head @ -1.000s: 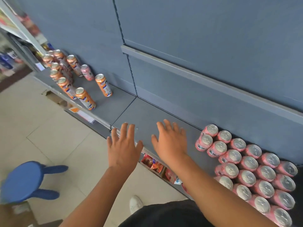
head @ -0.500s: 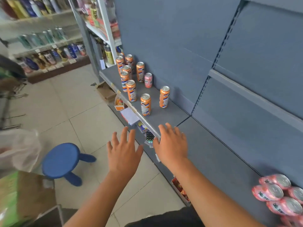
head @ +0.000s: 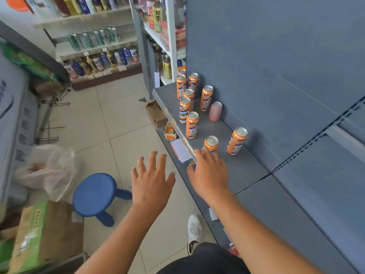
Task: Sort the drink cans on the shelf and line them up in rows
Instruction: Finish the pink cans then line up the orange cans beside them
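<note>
While spread flat, right hand (head: 209, 175) nears orange can (head: 211, 143).

Left grip (head: 152, 181) and right grip (head: 209, 173) reach forward, fingers spread.

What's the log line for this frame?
left hand open, idle | right hand open, at nearest orange can | pink can upright, untouched

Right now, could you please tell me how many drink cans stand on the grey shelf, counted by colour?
Orange cans: 8
Pink can: 1
Can at the far end, mostly hidden, colour unclear: 1
Total: 10
</note>
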### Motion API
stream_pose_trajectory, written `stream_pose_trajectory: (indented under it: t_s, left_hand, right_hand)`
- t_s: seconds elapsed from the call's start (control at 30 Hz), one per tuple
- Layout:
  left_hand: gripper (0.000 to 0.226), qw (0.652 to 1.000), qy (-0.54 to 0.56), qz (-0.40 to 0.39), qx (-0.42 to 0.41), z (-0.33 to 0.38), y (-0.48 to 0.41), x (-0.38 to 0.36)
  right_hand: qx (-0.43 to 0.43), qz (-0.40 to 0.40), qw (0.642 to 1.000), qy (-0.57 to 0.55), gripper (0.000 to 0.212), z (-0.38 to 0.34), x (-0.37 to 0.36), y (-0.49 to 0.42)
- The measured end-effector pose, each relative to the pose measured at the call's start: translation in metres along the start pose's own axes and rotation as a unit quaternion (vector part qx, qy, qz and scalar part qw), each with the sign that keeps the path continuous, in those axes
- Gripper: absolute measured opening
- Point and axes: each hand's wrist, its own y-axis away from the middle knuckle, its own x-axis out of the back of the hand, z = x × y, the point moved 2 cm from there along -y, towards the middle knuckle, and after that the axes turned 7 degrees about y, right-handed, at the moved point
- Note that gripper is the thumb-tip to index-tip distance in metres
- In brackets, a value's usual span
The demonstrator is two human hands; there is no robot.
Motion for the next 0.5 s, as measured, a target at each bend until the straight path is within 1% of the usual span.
stream_pose_trajectory:
  t_s: [0.1, 0.2, 0.33, 0.5]
  left_hand:
    - [0.053, 1.000, -0.009, -0.006, 0.017, -0.006, -0.044, 0.008]
    - [0.054, 1.000, -0.017, -0.005, 0.026, -0.009, -0.087, 0.018]
    - [0.055, 0.999, -0.012, 0.001, 0.030, -0.017, -0.139, 0.029]
    - [0.056, 1.000, -0.016, -0.007, 0.021, -0.037, -0.205, 0.034]
  right_hand:
    - [0.009, -0.001, 1.000, -0.008, 0.022, -0.006, 0.000, -0.050]
    - [0.027, -0.003, 1.000, -0.004, 0.028, -0.012, 0.004, -0.099]
    - [0.031, -0.009, 0.999, -0.018, 0.025, -0.024, 0.004, -0.153]
    - [0.030, -0.007, 1.000, -0.004, 0.034, -0.042, -0.006, -0.212]
